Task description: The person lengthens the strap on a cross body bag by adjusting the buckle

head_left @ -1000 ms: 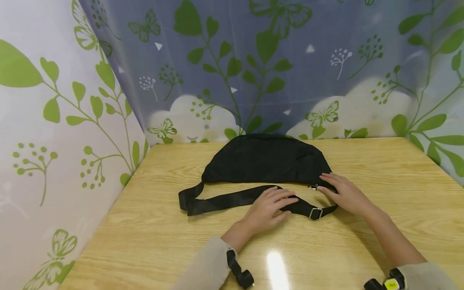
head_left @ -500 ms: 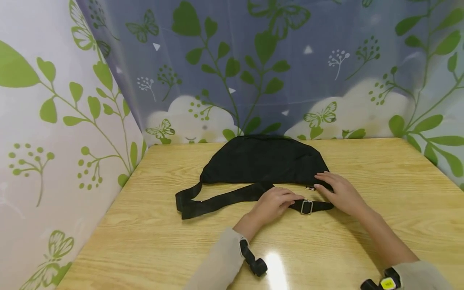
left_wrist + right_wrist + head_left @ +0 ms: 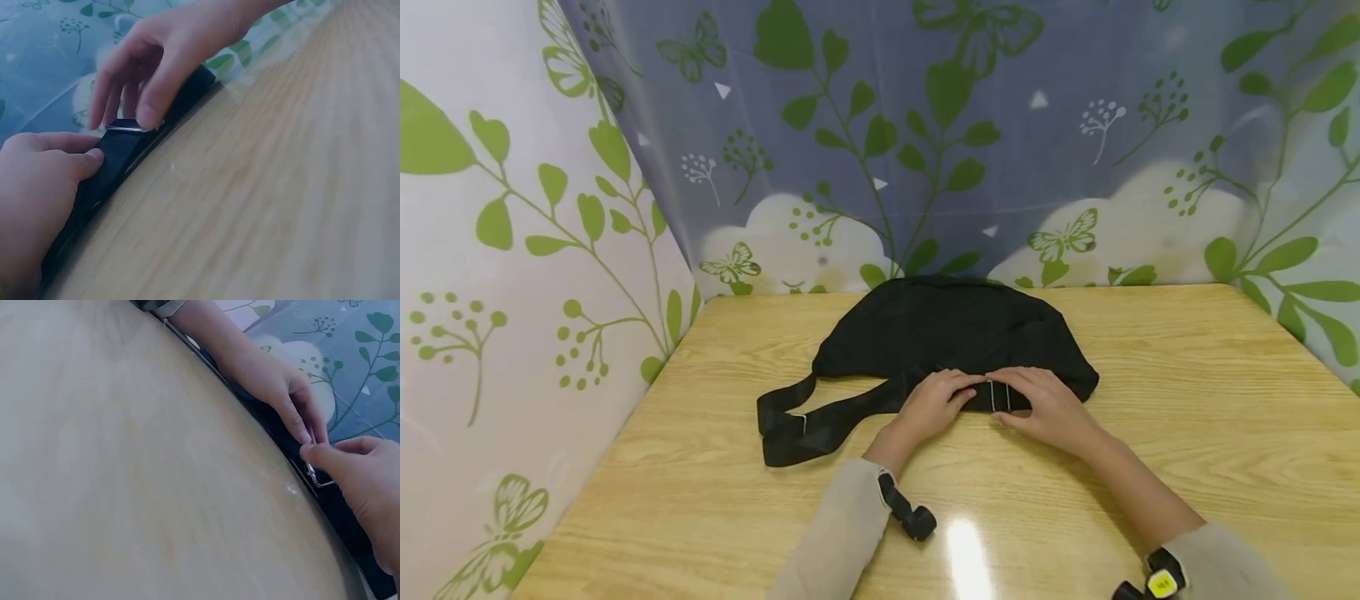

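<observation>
A black waist bag [image 3: 955,325] lies flat on the table, its black strap [image 3: 850,417] looped in front. My left hand [image 3: 931,408] pinches the strap between thumb and fingers, as the left wrist view also shows. Just to its right, my right hand [image 3: 1048,408] holds the metal slide buckle [image 3: 1000,395] on the strap by its edges. Thumb and buckle [image 3: 128,127] touch in the left wrist view. Part of the strap is hidden under both hands.
The wooden table [image 3: 700,508] reaches back to a patterned cloth backdrop [image 3: 865,150]. At the left, the strap folds back on itself, with a small metal ring [image 3: 801,422] showing there.
My right hand has left the bag's right end and moved left onto the slide buckle. The strap and buckle have shifted left and closer to the bag; my left hand moved slightly with them.
</observation>
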{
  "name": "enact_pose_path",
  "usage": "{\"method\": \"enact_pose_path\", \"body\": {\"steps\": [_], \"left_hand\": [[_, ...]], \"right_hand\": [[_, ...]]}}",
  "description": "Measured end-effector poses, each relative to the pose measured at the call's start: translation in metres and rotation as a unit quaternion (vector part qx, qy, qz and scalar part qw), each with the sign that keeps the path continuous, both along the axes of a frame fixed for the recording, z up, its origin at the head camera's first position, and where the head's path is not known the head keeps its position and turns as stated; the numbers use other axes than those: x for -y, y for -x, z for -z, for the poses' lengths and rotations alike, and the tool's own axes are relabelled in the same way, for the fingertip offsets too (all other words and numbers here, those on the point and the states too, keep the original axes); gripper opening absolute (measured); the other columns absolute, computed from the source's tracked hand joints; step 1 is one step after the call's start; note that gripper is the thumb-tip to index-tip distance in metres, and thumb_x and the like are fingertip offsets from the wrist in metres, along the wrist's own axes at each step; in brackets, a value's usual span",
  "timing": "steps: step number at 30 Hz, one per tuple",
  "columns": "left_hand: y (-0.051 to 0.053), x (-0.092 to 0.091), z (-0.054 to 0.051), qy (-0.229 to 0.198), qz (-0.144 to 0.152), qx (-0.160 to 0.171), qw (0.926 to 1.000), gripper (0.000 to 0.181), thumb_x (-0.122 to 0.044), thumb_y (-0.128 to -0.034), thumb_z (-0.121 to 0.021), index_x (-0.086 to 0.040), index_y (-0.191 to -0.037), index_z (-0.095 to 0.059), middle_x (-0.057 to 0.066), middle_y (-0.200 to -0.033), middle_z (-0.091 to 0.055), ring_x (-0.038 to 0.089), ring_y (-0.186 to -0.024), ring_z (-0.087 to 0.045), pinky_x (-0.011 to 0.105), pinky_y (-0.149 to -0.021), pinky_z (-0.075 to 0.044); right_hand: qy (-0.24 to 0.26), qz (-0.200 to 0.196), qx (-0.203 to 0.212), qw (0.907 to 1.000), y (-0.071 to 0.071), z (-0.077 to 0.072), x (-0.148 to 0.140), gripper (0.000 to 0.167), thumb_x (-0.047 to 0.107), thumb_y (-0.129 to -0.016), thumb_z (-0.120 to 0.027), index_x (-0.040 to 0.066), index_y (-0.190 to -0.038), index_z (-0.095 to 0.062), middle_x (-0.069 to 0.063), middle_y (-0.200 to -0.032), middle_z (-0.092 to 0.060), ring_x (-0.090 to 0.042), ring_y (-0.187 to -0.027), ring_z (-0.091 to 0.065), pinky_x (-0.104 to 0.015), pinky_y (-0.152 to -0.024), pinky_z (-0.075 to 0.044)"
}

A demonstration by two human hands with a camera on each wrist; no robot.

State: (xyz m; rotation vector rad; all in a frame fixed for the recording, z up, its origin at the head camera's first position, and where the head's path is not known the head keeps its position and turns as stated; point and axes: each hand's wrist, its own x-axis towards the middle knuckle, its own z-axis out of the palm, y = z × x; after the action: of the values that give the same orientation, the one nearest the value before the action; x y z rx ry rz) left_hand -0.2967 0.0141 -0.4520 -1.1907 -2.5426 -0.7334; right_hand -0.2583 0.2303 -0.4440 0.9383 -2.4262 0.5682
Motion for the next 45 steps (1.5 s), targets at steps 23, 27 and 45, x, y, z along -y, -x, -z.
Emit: {"method": "enact_pose_path", "body": {"steps": [23, 27, 45], "left_hand": [[-0.0001, 0.0011, -0.0021, -0.154, -0.103, -0.081, 0.9795, 0.017, -0.023, -0.0782, -0.074, -0.014, -0.093, -0.072, -0.004, -0.091, -0.062, 0.011, -0.088, -0.055, 0.019, -0.08, -0.043], [-0.0009, 0.001, -0.0024, -0.142, -0.105, -0.066, 0.982, 0.02, -0.027, -0.0774, -0.074, -0.016, -0.095, -0.071, -0.005, -0.09, -0.061, 0.01, -0.086, -0.052, 0.018, -0.076, -0.043], [0.0007, 0.0002, -0.0013, -0.201, -0.091, -0.064, 0.9732, 0.009, -0.018, -0.0783, -0.073, -0.014, -0.087, -0.072, -0.005, -0.085, -0.062, 0.01, -0.083, -0.055, 0.019, -0.074, -0.044]], "right_hand": [[0.059, 0.043, -0.072, 0.9947, 0.0061, 0.0035, 0.0064, 0.059, 0.024, -0.063, -0.084, 0.007, -0.115, -0.061, -0.009, -0.105, -0.062, -0.026, -0.083, -0.056, -0.041, -0.069, -0.043], [0.047, 0.044, -0.088, 0.9941, 0.0077, 0.0052, 0.005, 0.058, 0.026, -0.063, -0.083, 0.009, -0.114, -0.062, -0.008, -0.1, -0.061, -0.026, -0.08, -0.056, -0.039, -0.065, -0.042], [0.037, 0.043, -0.044, 0.9974, 0.0085, 0.0049, 0.0049, 0.062, 0.017, -0.066, -0.083, 0.005, -0.119, -0.054, -0.009, -0.107, -0.058, -0.027, -0.088, -0.054, -0.041, -0.07, -0.042]]}}
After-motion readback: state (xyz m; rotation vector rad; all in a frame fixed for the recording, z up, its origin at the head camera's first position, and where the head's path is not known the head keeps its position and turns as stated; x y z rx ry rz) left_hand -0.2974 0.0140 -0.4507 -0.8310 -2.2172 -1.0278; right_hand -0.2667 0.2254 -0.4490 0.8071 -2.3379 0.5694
